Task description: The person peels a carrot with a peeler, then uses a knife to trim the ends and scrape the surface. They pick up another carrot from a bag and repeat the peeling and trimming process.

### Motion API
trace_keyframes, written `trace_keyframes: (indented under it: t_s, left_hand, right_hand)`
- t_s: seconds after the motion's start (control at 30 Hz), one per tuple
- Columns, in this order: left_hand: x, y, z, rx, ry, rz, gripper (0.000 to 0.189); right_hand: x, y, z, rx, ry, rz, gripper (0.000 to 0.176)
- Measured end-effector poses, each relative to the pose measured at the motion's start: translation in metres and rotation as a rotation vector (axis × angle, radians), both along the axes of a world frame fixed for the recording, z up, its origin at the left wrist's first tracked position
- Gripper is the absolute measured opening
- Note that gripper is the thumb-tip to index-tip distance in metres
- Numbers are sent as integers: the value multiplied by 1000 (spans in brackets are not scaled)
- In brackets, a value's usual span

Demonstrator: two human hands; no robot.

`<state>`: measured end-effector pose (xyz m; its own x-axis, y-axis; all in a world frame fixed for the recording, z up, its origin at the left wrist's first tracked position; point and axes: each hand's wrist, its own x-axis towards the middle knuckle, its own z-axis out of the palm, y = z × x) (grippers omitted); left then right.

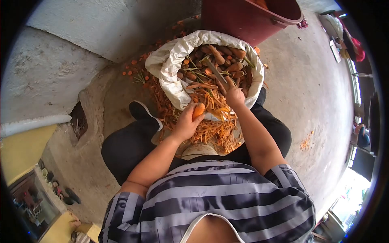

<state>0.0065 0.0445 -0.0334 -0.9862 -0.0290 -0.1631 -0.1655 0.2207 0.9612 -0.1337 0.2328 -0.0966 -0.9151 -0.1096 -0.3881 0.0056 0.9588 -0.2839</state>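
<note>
My left hand (187, 123) is closed round a bright orange, peeled carrot (198, 110), just in front of the sack's near edge. In my right hand (235, 96) is a knife (215, 71), its long blade pointing away from me over the sack's opening. The white woven sack (172, 81) has its rim rolled down and holds several unpeeled, earthy carrots (216, 54). Orange peelings (214, 99) hang over its near rim. A larger heap of peelings (223, 135) lies on the floor between my feet.
A large dark red tub (243, 22) stands just beyond the sack, with something orange inside. Cut carrot ends (129, 73) are scattered on the concrete floor (312, 93) at the left. A wall (69, 36) with a white pipe (36, 125) bounds the left side.
</note>
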Motion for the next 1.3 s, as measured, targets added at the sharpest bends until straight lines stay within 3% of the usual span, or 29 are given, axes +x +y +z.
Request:
trace_keyframes:
  t_s: [0.07,0.17,0.2,0.23,0.3,0.4,0.57,0.7,0.9,1.1,1.3]
  left_hand:
    - [1,2,9,-47,84,16,28]
    - [4,4,17,-120,179,7,30]
    - [4,5,19,-152,213,2,30]
    - [6,6,20,-184,248,-3,31]
    - [10,7,21,-230,280,-6,32]
    - [13,7,24,-254,308,-39,33]
    - [20,5,33,-287,389,-60,34]
    - [24,6,35,-292,404,-96,31]
    - [28,5,30,-340,342,-142,34]
    - [30,6,25,-624,289,-86,31]
    - [32,11,23,-828,158,-54,24]
  right_hand:
    - [4,-5,31,-119,74,-131,38]
    - [20,-1,49,-568,77,-103,67]
    - [27,-7,84,-701,-224,-152,80]
    - [33,-9,92,-689,-370,-69,86]
    - [53,-15,96,-692,-236,67,89]
    - [66,-20,115,-646,-256,134,92]
    - [76,-16,87,-732,-242,145,84]
    - [81,-22,124,-668,-287,187,70]
    - [92,-26,122,-629,-323,153,61]
    - [110,-38,107,-887,-472,-150,56]
    - [118,-42,87,-825,-586,-363,48]
